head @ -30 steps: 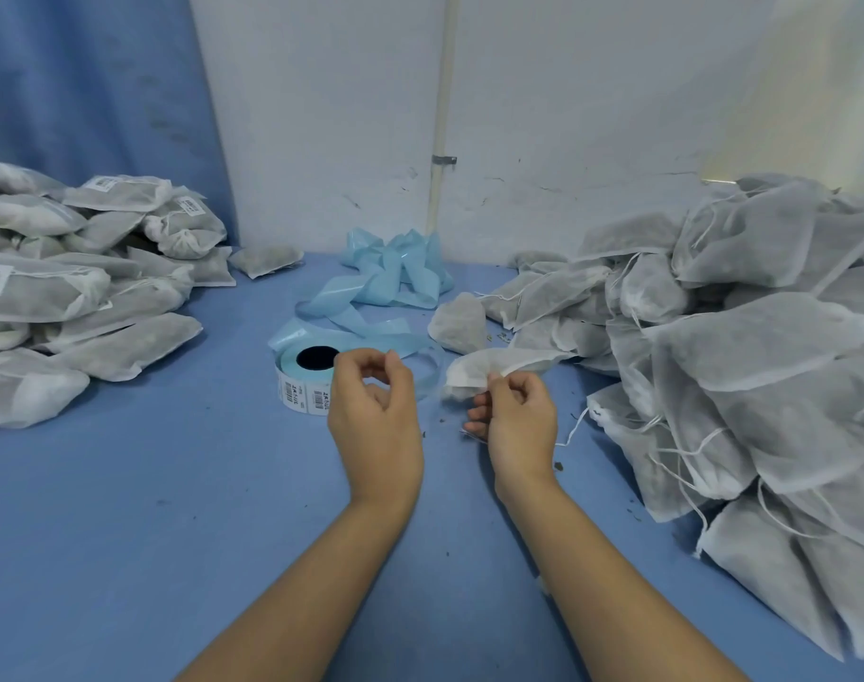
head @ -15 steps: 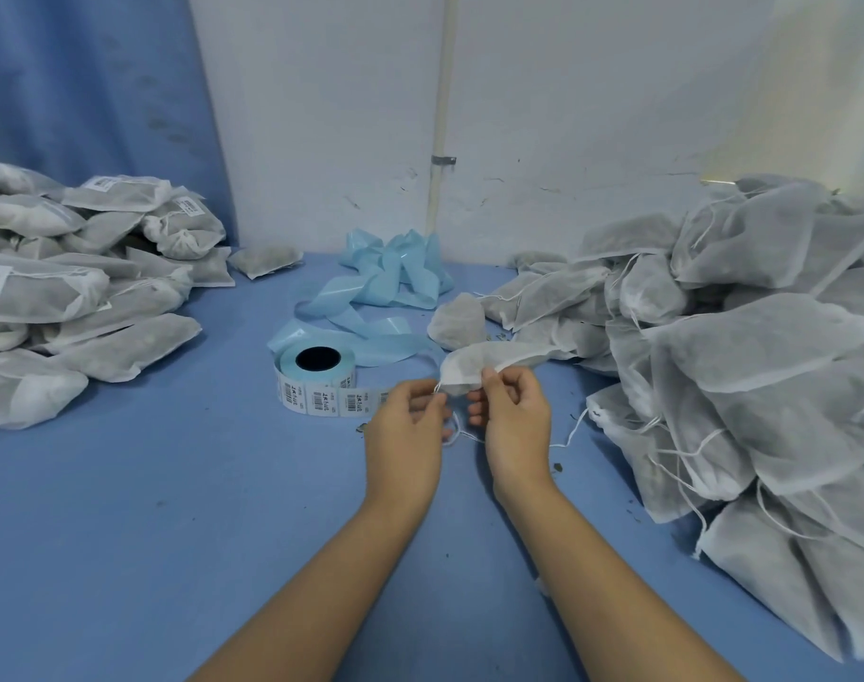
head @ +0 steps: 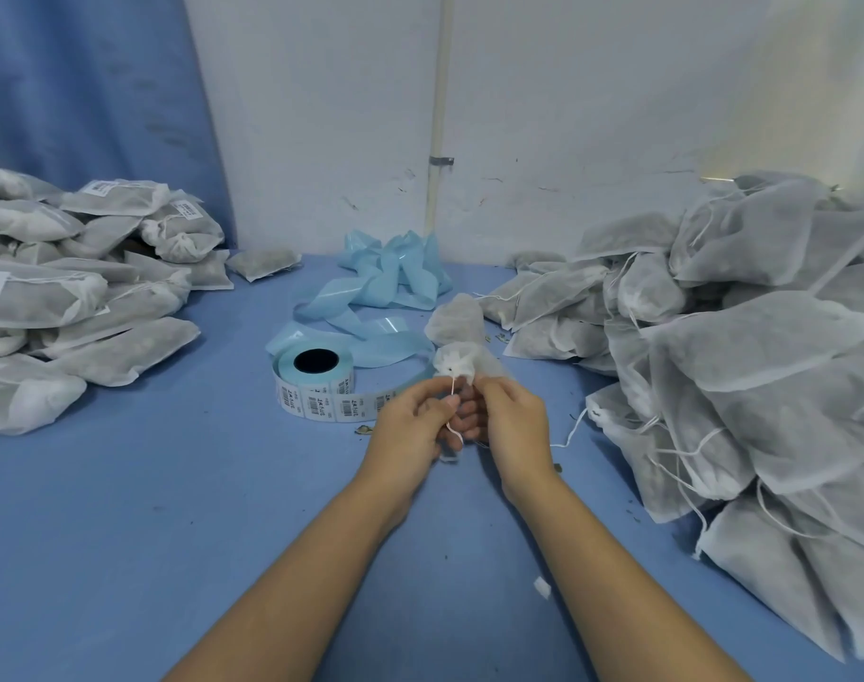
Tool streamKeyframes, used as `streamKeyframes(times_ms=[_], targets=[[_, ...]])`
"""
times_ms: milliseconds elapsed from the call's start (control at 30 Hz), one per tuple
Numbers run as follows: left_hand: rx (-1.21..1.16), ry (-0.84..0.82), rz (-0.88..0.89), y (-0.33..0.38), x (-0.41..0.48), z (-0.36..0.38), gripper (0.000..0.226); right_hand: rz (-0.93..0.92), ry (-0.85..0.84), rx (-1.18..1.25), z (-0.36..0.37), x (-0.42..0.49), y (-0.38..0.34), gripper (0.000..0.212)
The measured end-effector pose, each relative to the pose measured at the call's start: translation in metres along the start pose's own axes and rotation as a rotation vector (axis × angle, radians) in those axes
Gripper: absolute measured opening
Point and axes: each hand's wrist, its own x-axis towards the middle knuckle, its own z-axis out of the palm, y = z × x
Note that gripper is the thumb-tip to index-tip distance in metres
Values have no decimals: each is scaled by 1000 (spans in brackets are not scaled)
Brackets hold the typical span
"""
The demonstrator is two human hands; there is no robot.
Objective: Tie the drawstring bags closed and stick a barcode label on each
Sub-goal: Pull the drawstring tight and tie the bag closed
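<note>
Blue counter [head: 174,509], white wall behind | left hand [head: 410,425] pinches drawstring [head: 452,388]; right hand [head: 513,425] grips gathered neck of drawstring bag [head: 462,361] at counter centre, just right of label roll [head: 314,381] | loose blue backing strip [head: 385,283] farther back | labelled bags [head: 75,297] heaped left | untied bags [head: 740,361] crowd the right, near the right forearm

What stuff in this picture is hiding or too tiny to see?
Head view:
- Any knot on the drawstring: fingers of the left hand and right hand cover it.
- Print on the label roll: too small to read.
- What fills the bag: its cloth hides it.
- The right pile of bags: cut off by the right edge.
</note>
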Motion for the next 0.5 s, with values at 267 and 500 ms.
streamKeyframes(times_ms=[267,500], targets=[[88,-56,-6,-2,3,-3,25,-17,-235,160,0,-11,-9,22],[157,-173,-114,5,8,-10,33,51,-140,177,-3,-6,-8,26]])
